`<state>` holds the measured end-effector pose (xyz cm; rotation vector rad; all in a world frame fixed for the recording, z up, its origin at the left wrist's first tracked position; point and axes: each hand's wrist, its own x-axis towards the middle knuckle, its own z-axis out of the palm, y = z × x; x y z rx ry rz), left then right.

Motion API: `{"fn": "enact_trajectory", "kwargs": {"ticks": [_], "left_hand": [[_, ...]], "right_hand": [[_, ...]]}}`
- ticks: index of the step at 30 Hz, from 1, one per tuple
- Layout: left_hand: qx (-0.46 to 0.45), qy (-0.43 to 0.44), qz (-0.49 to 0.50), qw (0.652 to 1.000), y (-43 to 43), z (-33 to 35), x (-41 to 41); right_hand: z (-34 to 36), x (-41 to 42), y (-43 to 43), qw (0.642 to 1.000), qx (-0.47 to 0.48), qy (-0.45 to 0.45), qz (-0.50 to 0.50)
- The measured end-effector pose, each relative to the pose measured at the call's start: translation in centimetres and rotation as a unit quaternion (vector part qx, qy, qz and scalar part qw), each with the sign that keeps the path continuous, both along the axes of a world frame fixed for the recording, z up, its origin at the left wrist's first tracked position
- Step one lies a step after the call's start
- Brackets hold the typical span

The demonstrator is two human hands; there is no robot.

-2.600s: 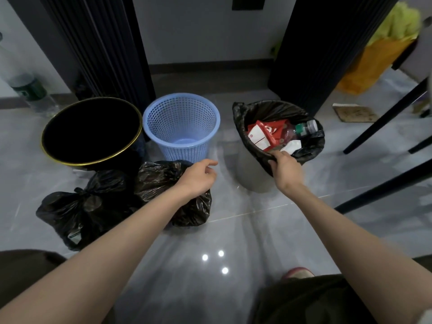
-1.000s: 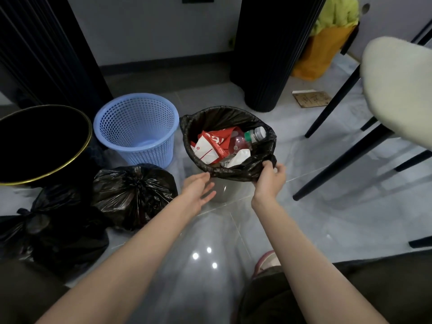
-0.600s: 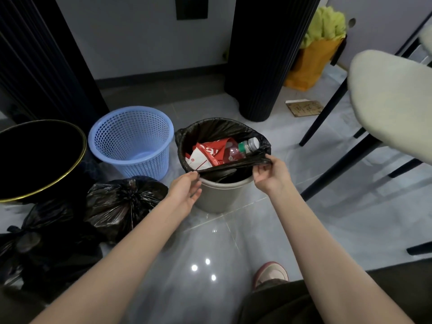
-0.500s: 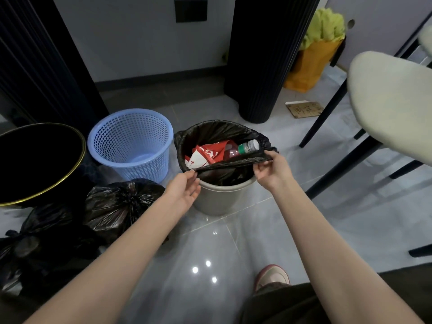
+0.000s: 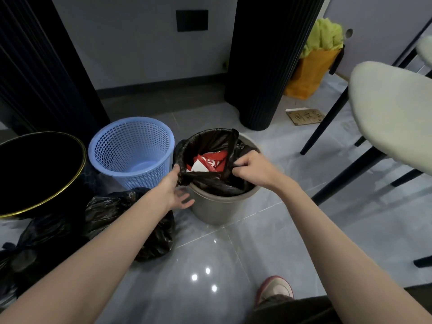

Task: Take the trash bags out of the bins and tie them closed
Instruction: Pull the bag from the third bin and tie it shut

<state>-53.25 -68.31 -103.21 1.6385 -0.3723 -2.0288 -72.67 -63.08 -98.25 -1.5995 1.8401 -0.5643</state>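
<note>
While set thumb-first against the left edge of the bag point(image 5: 210, 139), spreads loose fingers below it: left hand point(image 5: 174, 192); pinching or merely touching, cannot tell. Sits in the bin point(image 5: 215, 206), straight ahead and between the hands, near rim off the bin and stretched taut left to right, red packet point(image 5: 210, 161) inside. Pinches the gathered right rim in curled fingers: right hand point(image 5: 254, 170). Looks the surer grip; likely calls for a firm left pinch first, then a lift straight up.
</note>
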Motion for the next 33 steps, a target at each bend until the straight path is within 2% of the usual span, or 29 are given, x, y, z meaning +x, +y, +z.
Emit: {"fn": "enact_trajectory", "kwargs": {"ticks": [3, 6, 8, 11, 14, 17, 19, 22, 25, 27, 29, 31, 33], "left_hand": [[-0.020, 0.002, 0.005, 1.000, -0.6, 0.1, 0.2], [-0.054, -0.029, 0.021, 0.998, -1.1, -0.1, 0.2], [-0.070, -0.042, 0.060, 0.995, -1.1, -0.3, -0.1], [-0.100, -0.073, 0.125, 0.984, -1.3, -1.0, -0.1], [-0.183, -0.126, 0.114, 0.968, -2.3, -1.4, 0.5], [-0.253, -0.099, 0.098, 0.957, -2.6, -0.4, 0.1], [-0.272, -0.073, 0.089, 0.955, -2.3, 0.2, -0.6], [-0.278, -0.085, 0.040, 0.956, -2.2, -0.5, -0.5], [-0.237, -0.052, 0.044, 0.969, -1.7, -0.8, -0.5], [-0.205, -0.024, 0.066, 0.976, -1.4, -1.2, -0.6], [-0.209, -0.038, 0.035, 0.976, -1.2, -1.2, -0.5], [-0.221, -0.091, -0.046, 0.970, -1.1, -1.4, -0.4], [-0.241, -0.162, -0.079, 0.954, -0.9, -1.6, -0.3]], "right_hand": [[-0.4, -0.3, -0.2, 0.998, 0.025, 0.022, -0.046], [-0.5, -0.2, -0.7, 0.993, -0.017, 0.021, -0.115], [-0.8, 0.2, -1.1, 0.982, -0.056, 0.003, -0.181], [-0.7, 0.7, -2.1, 0.971, -0.059, -0.031, -0.230], [-1.0, 0.8, -3.2, 0.981, -0.058, -0.007, -0.186], [-1.6, 0.6, -4.0, 0.986, -0.067, 0.033, -0.150], [-1.3, 0.7, -4.0, 0.983, -0.070, -0.012, -0.169], [-1.0, 1.1, -3.3, 0.975, -0.073, -0.115, -0.178], [-1.3, 1.1, -2.5, 0.974, -0.055, -0.143, -0.166], [-1.6, 0.9, -2.1, 0.982, -0.035, -0.101, -0.158], [-1.5, 0.9, -2.0, 0.993, -0.005, -0.010, -0.117], [-1.6, 1.2, -2.0, 0.993, 0.027, 0.070, -0.091], [-1.5, 1.9, -2.1, 0.988, 0.047, 0.118, -0.090]]}}
